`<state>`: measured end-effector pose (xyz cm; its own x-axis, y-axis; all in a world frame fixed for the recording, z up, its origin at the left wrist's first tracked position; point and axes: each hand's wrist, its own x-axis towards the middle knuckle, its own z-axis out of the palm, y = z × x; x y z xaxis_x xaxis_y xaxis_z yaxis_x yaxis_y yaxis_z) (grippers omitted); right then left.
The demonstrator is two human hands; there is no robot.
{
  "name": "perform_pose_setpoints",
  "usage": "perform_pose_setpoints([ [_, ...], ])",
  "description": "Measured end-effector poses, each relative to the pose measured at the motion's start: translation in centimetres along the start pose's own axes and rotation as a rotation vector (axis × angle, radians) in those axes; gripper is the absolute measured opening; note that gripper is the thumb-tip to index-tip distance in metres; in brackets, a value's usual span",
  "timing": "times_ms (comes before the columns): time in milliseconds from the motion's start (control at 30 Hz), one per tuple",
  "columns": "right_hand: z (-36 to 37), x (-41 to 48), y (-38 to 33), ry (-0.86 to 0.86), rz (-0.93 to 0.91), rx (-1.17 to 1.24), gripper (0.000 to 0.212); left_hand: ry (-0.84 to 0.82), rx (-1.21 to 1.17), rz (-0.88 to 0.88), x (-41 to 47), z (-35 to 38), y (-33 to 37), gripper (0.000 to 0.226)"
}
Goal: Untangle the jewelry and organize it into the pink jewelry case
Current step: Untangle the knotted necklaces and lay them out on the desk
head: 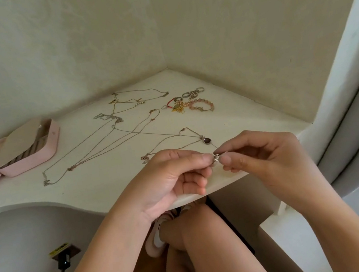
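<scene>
I am seeing one open pink hard-shell jewelry case (37, 154) sitting at the left of the white table (88, 184). Thin silver and gold chain necklaces (105, 142) are lying crossed mid-table; I am counting about five, though the crossings are blurring that. They are looking light, limp and snag-prone, so I am judging clasps and pendants the safest holds. The left hand (175, 173) grip is pinching one small silver beaded piece (216, 158), one pink bead bracelet (202, 105) is lying behind, and the right hand (262, 153) grip is pinching that same piece
</scene>
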<state>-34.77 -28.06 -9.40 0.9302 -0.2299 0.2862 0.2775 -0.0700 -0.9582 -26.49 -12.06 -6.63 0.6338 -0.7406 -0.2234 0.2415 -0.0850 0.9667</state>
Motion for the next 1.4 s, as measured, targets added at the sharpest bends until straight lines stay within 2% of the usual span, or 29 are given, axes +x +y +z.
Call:
perform_pose_setpoints([
  [167, 0.2, 0.2, 0.2, 0.002, -0.105, 0.036, 0.017, -0.042, -0.063, -0.067, 0.4, -0.4, 0.2, 0.015],
  [367, 0.6, 0.4, 0.6, 0.05, -0.18, -0.038, 0.015, -0.04, -0.093, -0.059, 0.7, -0.6, 0.1, 0.015],
  [533, 0.6, 0.4, 0.6, 0.094, -0.139, 0.015, 0.013, 0.025, -0.157, 0.017, 0.9, -0.7, -0.3, 0.015],
  [867, 1.6, 0.3, 0.6, 0.059, -0.078, 0.082, 0.003, 0.016, -0.142, 0.055, 0.8, -0.7, -0.6, 0.015],
  [1033, 1.7, 0.2, 1.0, 0.067, -0.081, 0.114, 0.004, 0.033, -0.106, 0.098, 0.8, -0.5, -0.8, 0.015],
  [1100, 1.6, 0.2, 1.0, 0.069, -0.092, 0.113, 0.011, 0.055, -0.085, 0.129, 0.9, -0.5, -0.9, 0.013],
  [1233, 1.0, 0.1, 0.9, 0.07, -0.094, 0.074, 0.018, 0.097, -0.023, 0.167, 1.0, -0.4, -1.1, 0.012],
  [1400, 0.3, 0.3, 0.8, 0.036, -0.139, -0.14, 0.013, 0.115, 0.054, 0.16, 1.1, -0.2, -1.0, 0.014],
])
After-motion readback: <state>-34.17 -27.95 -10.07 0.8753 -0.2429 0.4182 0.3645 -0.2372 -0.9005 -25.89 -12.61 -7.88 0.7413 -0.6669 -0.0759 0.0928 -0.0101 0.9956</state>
